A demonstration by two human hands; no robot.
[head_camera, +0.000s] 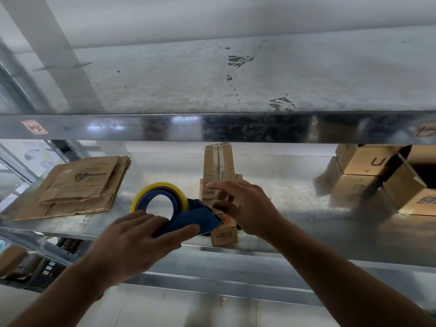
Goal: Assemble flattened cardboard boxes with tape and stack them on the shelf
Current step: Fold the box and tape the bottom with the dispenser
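Bare galvanised steel racking runs in tiers across this stockroom or warehouse packing bay, and its front beam (165, 127) carries a red-printed label (34, 126) at the left end. On the middle shelf (295, 182) a pile of flattened cardboard boxes (77, 185) lies at the left and made-up cartons (368, 162) are stacked at the right. A blue tape dispenser (169, 208) with a yellowish roll is between them. More brown cartons (11, 258) show dimly on the tier below, lower left.
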